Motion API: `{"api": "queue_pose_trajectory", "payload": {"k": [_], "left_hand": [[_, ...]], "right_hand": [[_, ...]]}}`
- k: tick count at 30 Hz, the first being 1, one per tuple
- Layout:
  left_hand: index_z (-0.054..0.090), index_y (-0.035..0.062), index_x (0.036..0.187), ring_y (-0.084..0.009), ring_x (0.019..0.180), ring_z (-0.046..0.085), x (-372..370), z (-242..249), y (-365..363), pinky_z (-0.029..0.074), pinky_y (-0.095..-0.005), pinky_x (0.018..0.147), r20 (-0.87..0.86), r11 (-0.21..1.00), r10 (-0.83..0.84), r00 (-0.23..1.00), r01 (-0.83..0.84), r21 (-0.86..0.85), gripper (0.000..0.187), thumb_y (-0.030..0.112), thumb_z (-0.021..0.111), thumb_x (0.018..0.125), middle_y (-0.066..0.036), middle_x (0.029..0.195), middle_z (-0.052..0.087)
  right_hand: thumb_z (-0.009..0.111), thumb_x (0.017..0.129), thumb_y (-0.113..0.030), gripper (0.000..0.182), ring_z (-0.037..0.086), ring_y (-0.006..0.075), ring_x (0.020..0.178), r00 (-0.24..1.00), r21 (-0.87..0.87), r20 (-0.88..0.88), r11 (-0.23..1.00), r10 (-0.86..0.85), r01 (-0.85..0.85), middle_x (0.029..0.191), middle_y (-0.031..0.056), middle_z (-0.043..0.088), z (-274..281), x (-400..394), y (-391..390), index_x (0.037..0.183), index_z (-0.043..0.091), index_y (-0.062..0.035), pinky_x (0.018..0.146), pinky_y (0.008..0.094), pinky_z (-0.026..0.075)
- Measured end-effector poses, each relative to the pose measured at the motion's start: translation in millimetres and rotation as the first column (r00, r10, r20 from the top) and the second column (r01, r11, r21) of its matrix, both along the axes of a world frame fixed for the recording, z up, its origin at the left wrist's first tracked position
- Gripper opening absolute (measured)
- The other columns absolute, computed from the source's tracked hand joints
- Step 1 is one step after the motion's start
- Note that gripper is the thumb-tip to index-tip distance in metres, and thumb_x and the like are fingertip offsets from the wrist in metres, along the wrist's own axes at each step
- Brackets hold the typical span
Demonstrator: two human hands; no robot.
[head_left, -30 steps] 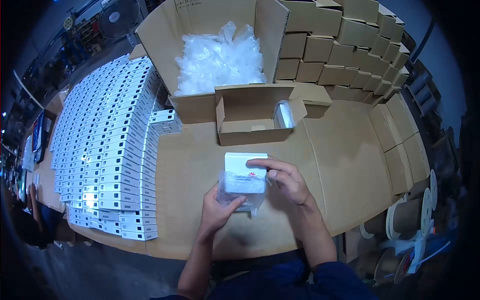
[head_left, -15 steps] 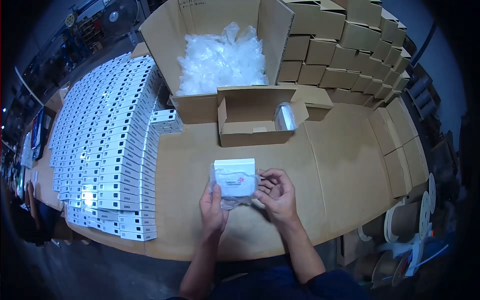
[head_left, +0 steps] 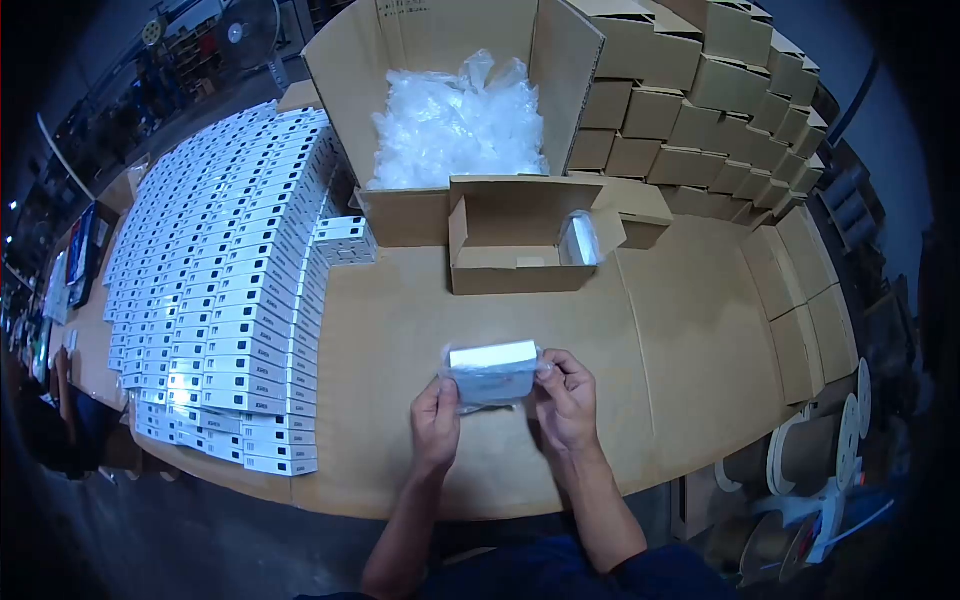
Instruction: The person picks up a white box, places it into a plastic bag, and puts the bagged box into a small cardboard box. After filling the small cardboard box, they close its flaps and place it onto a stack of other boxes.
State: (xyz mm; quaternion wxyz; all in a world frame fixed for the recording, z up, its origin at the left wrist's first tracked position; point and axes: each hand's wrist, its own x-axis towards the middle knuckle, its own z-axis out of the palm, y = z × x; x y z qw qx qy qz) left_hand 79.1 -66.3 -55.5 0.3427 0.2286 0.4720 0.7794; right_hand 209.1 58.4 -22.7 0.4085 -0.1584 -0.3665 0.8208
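A cardboard-covered table fills the view, seen from above. Along its left side lie rows of small white boxes, packed edge to edge in several columns from the far end to the near edge. At the far right rises a stack of closed brown cartons, with more flat-lying cartons running down the right edge. At the far middle stands a large open carton, flaps up, filled with clear plastic bags. Just in front of it, touching its front wall, sits a smaller open carton holding one bagged item at its right end. Near the table's front edge, raised above the surface, a white box sits partly inside a clear plastic bag, its long top edge turned toward the camera. The left hand grips the bag and box at the left end, fingers closed on it; the right hand pinches the right end between thumb and fingers.
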Motion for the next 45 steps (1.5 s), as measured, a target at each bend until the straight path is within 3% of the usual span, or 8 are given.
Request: {"api": "queue_pose_trajectory", "payload": {"k": [5, 14, 21, 32, 35, 38, 42, 45], "left_hand": [[0.049, -0.0094, 0.144, -0.0215, 0.125, 0.058, -7.1, 18.5, -3.5, 0.046, -0.0357, 0.109, -0.28, 1.0, -0.021, 0.96, 0.014, -0.028, 0.044, 0.02, 0.041, 0.114, -0.019, 0.139, 0.06], [0.058, -0.0019, 0.139, -0.0156, 0.115, 0.061, 14.9, 40.6, 9.8, 0.048, -0.0325, 0.103, -0.059, 0.997, -0.061, 0.996, 0.058, -0.053, 0.037, 0.017, 0.055, 0.109, -0.008, 0.119, 0.065], [0.065, -0.0022, 0.117, -0.0131, 0.106, 0.064, 13.9, 40.2, 18.0, 0.051, -0.0312, 0.096, 0.167, 0.999, -0.026, 0.986, 0.029, -0.02, 0.022, 0.014, 0.054, 0.109, -0.008, 0.111, 0.069], [0.056, 0.0034, 0.112, -0.0123, 0.098, 0.062, 19.7, 32.0, 24.2, 0.052, -0.031, 0.091, -0.032, 0.991, 0.088, 0.996, -0.091, -0.102, 0.014, 0.016, 0.05, 0.111, -0.006, 0.104, 0.063], [0.055, 0.0044, 0.113, -0.0107, 0.098, 0.061, 24.0, 33.2, 26.9, 0.051, -0.0301, 0.09, -0.003, 0.984, 0.123, 0.992, -0.123, -0.126, 0.013, 0.017, 0.05, 0.111, -0.004, 0.104, 0.061], [0.055, 0.0051, 0.115, -0.0102, 0.098, 0.06, 21.3, 38.4, 30.9, 0.051, -0.0295, 0.09, 0.054, 0.984, 0.162, 0.985, -0.157, -0.088, 0.013, 0.017, 0.05, 0.111, -0.004, 0.105, 0.061], [0.056, 0.0043, 0.112, -0.0092, 0.097, 0.058, 18.9, 37.4, 32.9, 0.049, -0.0282, 0.09, 0.039, 0.983, 0.174, 0.984, -0.171, -0.07, 0.015, 0.017, 0.049, 0.112, -0.004, 0.105, 0.062], [0.056, 0.0037, 0.111, -0.0103, 0.098, 0.058, 21.2, 43.5, 36.0, 0.049, -0.029, 0.09, 0.196, 0.986, 0.167, 0.966, -0.163, -0.038, 0.017, 0.019, 0.048, 0.112, -0.005, 0.105, 0.063]], "right_hand": [[0.066, 0.101, -0.009, 0.011, 0.061, 0.0273, 0.125, 0.997, 0.097, -0.073, 0.995, 0.02, -0.013, 0.134, 0.0275, 0.063, 12.9, -1.2, 3.1, 0.107, 0.064, 0.0008, 0.112, 0.042, 0.044], [0.059, 0.106, -0.012, 0.015, 0.062, 0.0279, 0.122, 0.988, -0.003, -0.031, 0.989, 0.148, -0.148, 0.133, 0.0271, 0.062, 15.1, 4.3, 9.6, 0.116, 0.052, -0.0034, 0.11, 0.0396, 0.046], [0.075, 0.092, 0.002, 0.053, 0.063, 0.0225, 0.119, 0.965, 0.309, 0.246, 0.936, 0.094, -0.17, 0.124, 0.0183, 0.067, 27.5, 8.3, 2.0, 0.14, 0.051, 0.0007, 0.101, 0.0341, 0.053], [0.066, 0.103, -0.01, 0.018, 0.067, 0.018, 0.108, 0.866, 0.153, 0.486, 0.964, 0.119, -0.219, 0.122, 0.0192, 0.072, 27.1, 25.1, 12.1, 0.11, 0.072, 0.0063, 0.095, 0.0304, 0.054], [0.063, 0.103, -0.008, 0.017, 0.067, 0.0234, 0.113, 0.979, 0.03, 0.179, 0.995, -0.1, 0.096, 0.132, 0.025, 0.066, 39.9, 11.5, 0.7, 0.105, 0.073, 0.0048, 0.099, 0.033, 0.051], [0.063, 0.101, -0.005, 0.014, 0.065, 0.0298, 0.121, 0.971, 0.38, 0.03, 0.901, -0.238, 0.209, 0.142, 0.0299, 0.058, 34.7, 11.5, 0.7, 0.102, 0.075, 0.0017, 0.106, 0.0377, 0.048], [0.073, 0.089, 0.001, 0.023, 0.061, 0.0313, 0.127, 0.907, 0.645, 0.419, 0.715, -0.036, -0.269, 0.144, 0.026, 0.057, 46.2, 26.2, 7.9, 0.112, 0.078, -0.0023, 0.105, 0.0367, 0.05], [0.076, 0.085, 0.003, 0.03, 0.068, 0.0277, 0.117, 0.817, 0.61, 0.566, 0.723, -0.109, -0.326, 0.125, 0.0201, 0.071, 46.6, 26.5, 8.4, 0.115, 0.077, -0.0023, 0.098, 0.0355, 0.054]]}}
